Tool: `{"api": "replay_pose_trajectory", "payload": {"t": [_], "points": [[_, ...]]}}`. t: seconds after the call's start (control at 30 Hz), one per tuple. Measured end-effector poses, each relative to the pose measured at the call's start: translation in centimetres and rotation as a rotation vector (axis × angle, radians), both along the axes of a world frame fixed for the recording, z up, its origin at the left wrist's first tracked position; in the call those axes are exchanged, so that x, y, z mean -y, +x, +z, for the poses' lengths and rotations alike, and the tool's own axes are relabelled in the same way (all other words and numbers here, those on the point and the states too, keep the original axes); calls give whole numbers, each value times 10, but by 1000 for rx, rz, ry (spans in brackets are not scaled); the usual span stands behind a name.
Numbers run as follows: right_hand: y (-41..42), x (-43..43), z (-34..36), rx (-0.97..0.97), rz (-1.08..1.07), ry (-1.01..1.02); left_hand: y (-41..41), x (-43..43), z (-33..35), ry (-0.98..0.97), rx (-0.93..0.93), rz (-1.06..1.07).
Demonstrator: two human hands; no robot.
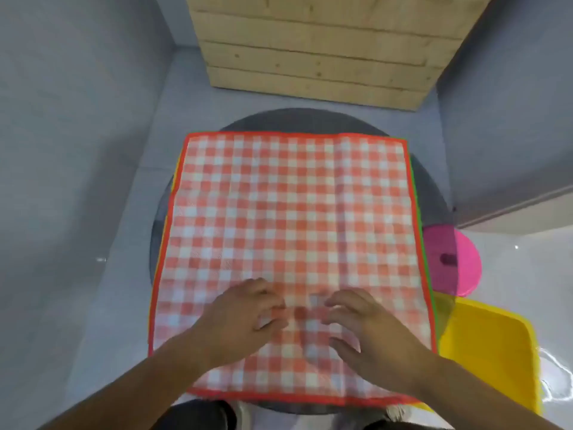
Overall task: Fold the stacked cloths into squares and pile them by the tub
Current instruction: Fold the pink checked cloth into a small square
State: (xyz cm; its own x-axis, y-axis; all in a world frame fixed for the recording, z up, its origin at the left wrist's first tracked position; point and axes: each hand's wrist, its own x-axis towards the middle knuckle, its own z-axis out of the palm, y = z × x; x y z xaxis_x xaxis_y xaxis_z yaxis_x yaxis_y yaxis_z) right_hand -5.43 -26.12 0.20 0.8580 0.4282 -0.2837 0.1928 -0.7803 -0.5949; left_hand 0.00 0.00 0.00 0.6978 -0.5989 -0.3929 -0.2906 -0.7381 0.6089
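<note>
Your left hand (pixel 245 318) and right hand (pixel 369 327) lay on the checked cloth (pixel 291 206).
It was spread flat over the round tabletop (pixel 297 122), the yellow tub (pixel 496 352) just to its right; your fingers (pixel 266 308) were bent, but blur hid whether they pinched the cloth.
</note>
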Motion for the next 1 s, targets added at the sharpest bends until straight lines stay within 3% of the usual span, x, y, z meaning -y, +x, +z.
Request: {"api": "replay_pose_trajectory", "payload": {"t": [0.2, 0.43, 0.6, 0.8, 1.0], "points": [[-4, -5, -61, 216, 111, 46, -6, -9, -68, -3, 259, -157], [-23, -1, -86, 361, 123, -21, -22, -11, -82, 48, 442, -190], [-51, -9, -78, 292, 126, -58, -39, -12, -77, 146, 445, -202], [-89, -16, -76, 257, 85, -42, -82, -21, -80, -25, 488, -117], [-99, -15, -78, 210, 18, -10, -98, -30, -74, -121, 242, 28]]}}
